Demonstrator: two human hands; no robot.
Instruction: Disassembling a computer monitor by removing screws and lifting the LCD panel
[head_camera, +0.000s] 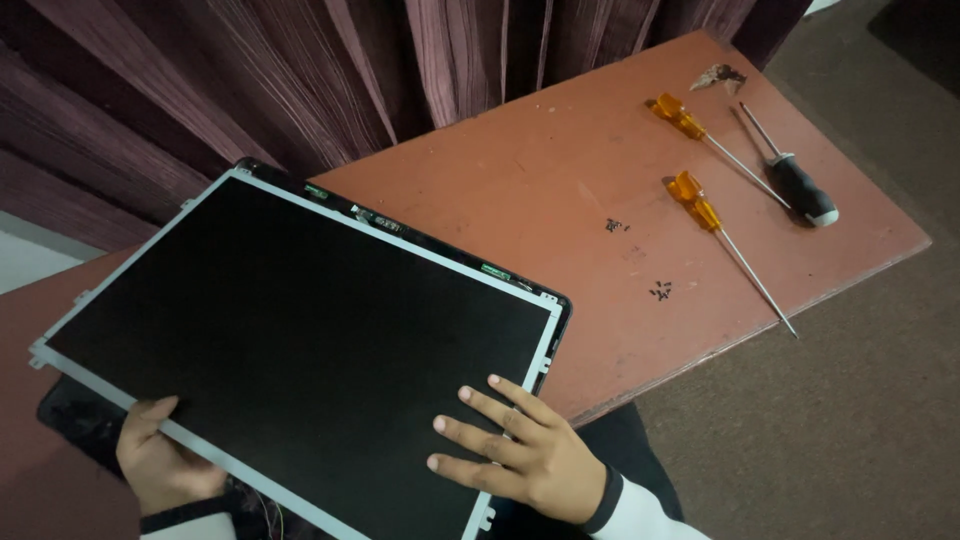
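Gripping the near-left edge of the bare display panel (300, 350) with the left hand (165, 465), thumb curled over the metal frame. Resting the right hand (530, 455) flat on the near-right corner, fingers (470, 432) spread open, clasping nothing. Lying tilted above the dark back cover (560, 305), long axis running away leftward from the right fingers, with both hands at its near side.

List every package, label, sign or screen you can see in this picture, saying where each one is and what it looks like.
Flat rectangular display panel: black, unlit, silver metal frame, tilted over the near-left of the reddish-brown table; left hand grips its lower edge, right hand lies flat on its lower right corner.
No packages, labels or signs in view.
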